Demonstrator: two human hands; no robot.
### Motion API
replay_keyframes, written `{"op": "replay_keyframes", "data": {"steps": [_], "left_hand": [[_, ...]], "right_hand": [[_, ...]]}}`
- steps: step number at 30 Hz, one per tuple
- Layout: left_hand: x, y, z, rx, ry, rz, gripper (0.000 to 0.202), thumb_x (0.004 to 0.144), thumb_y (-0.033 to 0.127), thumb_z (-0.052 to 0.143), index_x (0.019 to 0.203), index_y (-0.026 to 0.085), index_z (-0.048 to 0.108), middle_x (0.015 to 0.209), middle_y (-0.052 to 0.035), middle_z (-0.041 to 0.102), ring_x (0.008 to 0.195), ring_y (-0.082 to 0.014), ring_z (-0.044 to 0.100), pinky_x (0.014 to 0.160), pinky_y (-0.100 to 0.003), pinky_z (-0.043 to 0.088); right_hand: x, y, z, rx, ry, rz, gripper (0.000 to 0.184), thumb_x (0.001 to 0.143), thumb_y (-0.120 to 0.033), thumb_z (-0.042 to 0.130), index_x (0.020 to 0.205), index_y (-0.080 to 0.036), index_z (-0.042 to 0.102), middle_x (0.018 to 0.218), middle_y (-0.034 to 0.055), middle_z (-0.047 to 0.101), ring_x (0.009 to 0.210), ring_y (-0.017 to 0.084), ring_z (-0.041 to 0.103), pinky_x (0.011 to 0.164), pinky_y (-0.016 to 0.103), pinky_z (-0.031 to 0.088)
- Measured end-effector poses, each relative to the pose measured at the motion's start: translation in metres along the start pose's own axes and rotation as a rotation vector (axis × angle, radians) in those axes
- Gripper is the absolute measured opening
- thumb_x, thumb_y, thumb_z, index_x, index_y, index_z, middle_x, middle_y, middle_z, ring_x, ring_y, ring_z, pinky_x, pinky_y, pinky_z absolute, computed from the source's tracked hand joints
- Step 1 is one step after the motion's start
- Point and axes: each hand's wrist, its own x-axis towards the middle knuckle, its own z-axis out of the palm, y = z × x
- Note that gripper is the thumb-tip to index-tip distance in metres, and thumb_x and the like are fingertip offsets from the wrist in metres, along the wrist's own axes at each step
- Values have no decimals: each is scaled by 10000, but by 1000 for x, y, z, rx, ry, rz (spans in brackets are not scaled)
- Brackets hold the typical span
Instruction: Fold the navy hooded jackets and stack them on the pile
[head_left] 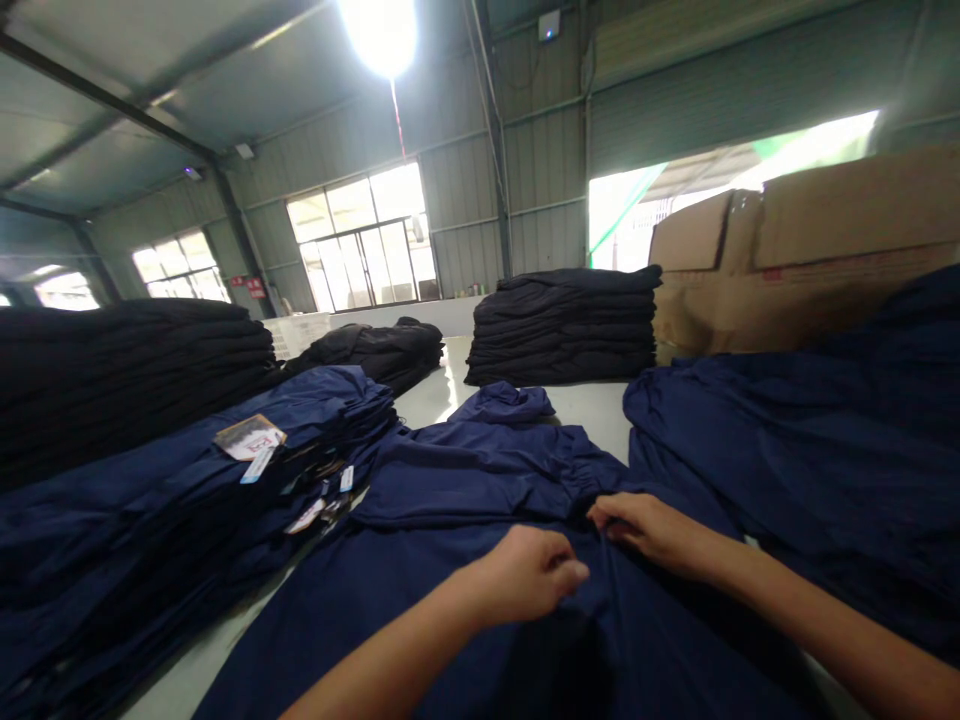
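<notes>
Both grips on the navy garment (480, 600) spread at the bench's near edge: left hand (525, 575) pinching a fold, right hand (649, 530) pinching cloth by the waistband. Smoothing step, I judge; next needs an even pull. Tagged stack (225, 480) left.

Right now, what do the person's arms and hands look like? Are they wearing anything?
Both arms are bare as far as the picture shows: no sleeves. The left hand and right hand have no gloves, and no rings, watch or bracelet can be seen.

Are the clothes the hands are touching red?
No, both the left hand and right hand rest on a dark blue garment.
</notes>
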Motion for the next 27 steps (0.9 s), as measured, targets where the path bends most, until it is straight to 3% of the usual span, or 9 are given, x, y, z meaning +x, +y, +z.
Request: {"op": "replay_keyframes", "data": {"steps": [2,4,9,13,16,18,22,24,27], "left_hand": [[20,5,1,-137,-60,-227,397,828,437,481,947,98,649,718,-51,632,602,-152,572,578,-269,475],[32,6,10,-227,-157,-292,359,661,409,671,873,119,657,666,-4,592,545,-123,516,519,-238,437],[36,0,25,-522,-211,-178,312,482,127,656,792,170,659,659,61,554,559,-78,461,542,-201,403],[42,3,9,-448,-330,16,263,497,113,567,751,153,624,663,59,536,602,-88,471,547,-201,417],[51,7,-11,-462,-459,114,181,522,124,538,693,147,592,693,58,544,623,-82,485,570,-196,433],[54,9,-22,-531,-539,139,167,531,146,593,698,149,590,709,56,558,621,-81,500,587,-205,450],[51,1,-42,-623,-567,120,393,477,175,763,847,168,631,760,47,606,666,-100,551,655,-231,484],[48,-10,-52,-630,-508,67,458,468,151,781,902,176,636,777,45,625,661,-93,564,657,-216,487],[42,-31,-71,-815,-282,28,425,529,156,742,939,157,631,770,18,642,645,-100,589,631,-206,495]], "right_hand": [[11,4,-4,8,96,30,195,775,-222,422,854,-211,600,862,43,660,819,182,593,765,308,441],[18,7,-10,35,173,43,197,797,-256,408,868,-210,585,878,46,654,834,186,590,785,321,438],[20,16,-21,113,160,30,337,732,-139,366,944,-202,621,965,66,649,932,187,579,879,350,417],[20,16,-21,-37,-74,31,608,595,-71,421,1126,-301,607,1355,18,471,1301,261,296,1048,494,216],[25,14,-29,-123,-171,13,495,580,-106,464,999,-291,650,1396,-14,427,1345,292,194,1056,520,173],[27,18,-42,-125,-60,23,330,639,-163,451,899,-243,639,1205,44,586,1236,272,383,1023,469,267],[21,31,-79,-107,545,277,207,761,-315,362,834,-217,529,871,91,630,852,244,576,787,383,442],[17,33,-93,-133,768,386,177,762,-326,368,839,-224,490,875,108,622,818,257,577,747,385,442],[22,26,-100,-143,883,438,181,774,-330,374,883,-226,475,931,132,621,844,283,585,780,414,431]]}}
